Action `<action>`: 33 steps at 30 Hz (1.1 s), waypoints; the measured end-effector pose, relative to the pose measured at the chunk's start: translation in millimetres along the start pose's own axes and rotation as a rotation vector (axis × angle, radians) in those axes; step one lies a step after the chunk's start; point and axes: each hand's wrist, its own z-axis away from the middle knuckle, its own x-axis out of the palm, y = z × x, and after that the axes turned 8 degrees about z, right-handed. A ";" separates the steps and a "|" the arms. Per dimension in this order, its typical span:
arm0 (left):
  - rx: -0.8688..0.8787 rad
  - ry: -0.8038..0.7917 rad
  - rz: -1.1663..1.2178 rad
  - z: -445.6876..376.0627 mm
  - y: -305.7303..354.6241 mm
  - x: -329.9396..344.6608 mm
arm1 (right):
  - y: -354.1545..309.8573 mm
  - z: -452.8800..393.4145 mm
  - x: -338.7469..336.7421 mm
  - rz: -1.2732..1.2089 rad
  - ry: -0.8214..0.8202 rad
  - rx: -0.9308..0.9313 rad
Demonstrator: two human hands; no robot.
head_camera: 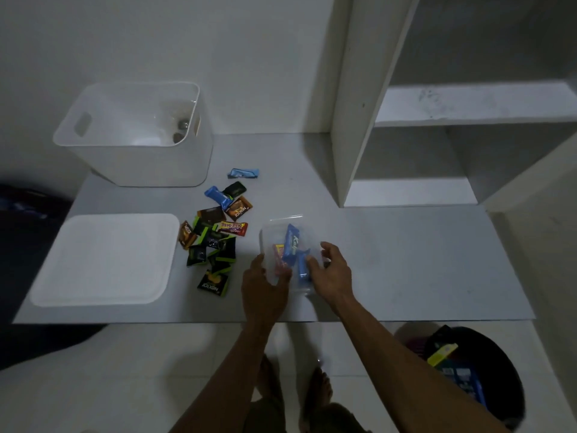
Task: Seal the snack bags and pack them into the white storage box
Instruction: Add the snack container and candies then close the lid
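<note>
Both hands on the clear snack bag at centre frame, near the table's front edge: left hand clamped on its left side, right hand pinching its lower right, blue and red packets inside. Loose snack packets scattered just left. White storage box upper left, lid lying flat below it. Open tabletop stretches right
</note>
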 end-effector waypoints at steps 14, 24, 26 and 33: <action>-0.054 -0.068 0.282 -3.7 10.9 7.5 | -5.9 3.1 2.0 -0.139 -0.170 -0.158; 0.182 0.035 0.174 -47.6 101.4 -63.0 | -136.4 -4.1 2.4 -0.077 -0.107 -0.337; 0.178 0.076 0.145 -67.4 122.9 -86.2 | -173.1 -12.2 10.4 -0.067 -0.094 -0.378; 0.312 0.177 0.136 -178.8 171.1 -196.0 | -317.1 -47.5 71.6 -0.067 -0.091 -0.524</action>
